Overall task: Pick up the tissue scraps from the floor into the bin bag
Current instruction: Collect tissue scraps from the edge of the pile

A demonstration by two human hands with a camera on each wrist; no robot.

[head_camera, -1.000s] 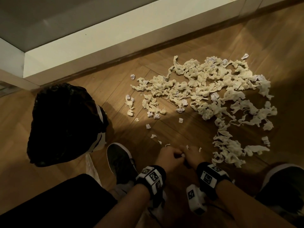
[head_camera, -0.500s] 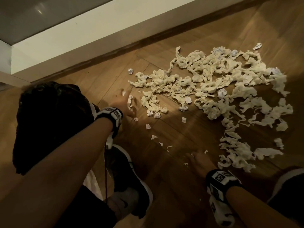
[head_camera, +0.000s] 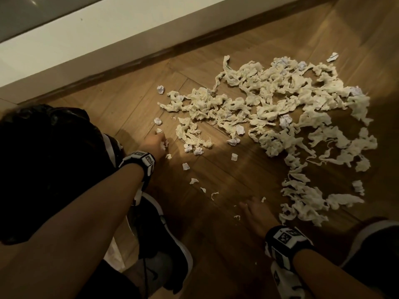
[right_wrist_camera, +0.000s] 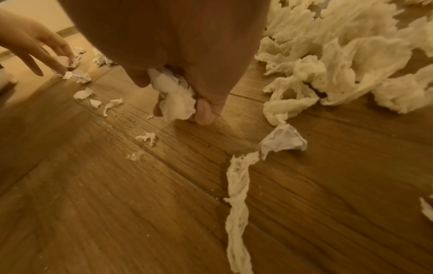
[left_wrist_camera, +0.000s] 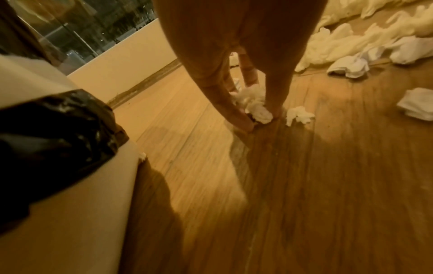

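A wide heap of cream tissue scraps [head_camera: 280, 108] covers the wooden floor, with small white bits [head_camera: 185, 166] trailing toward me. The black bin bag [head_camera: 49, 160] stands at the left, by my left forearm. My left hand [head_camera: 156, 142] is down on the floor beside the bag, pinching a white scrap [left_wrist_camera: 255, 105] between thumb and fingers. My right hand [head_camera: 255, 210] is low near the heap's near edge and holds a bunch of tissue [right_wrist_camera: 176, 100] in its curled fingers. A long twisted strip [right_wrist_camera: 239, 204] lies just in front of it.
A white skirting wall [head_camera: 108, 46] runs along the far side of the floor. My dark shoes [head_camera: 164, 244] stand between the bag and the right arm; another shoe [head_camera: 375, 251] is at the right edge. Bare floor [head_camera: 216, 244] lies between my hands.
My hands were together near the floor a second ago. The left hand swung out past the bag and now pinches a scrap on the floor by it. The right stayed low.
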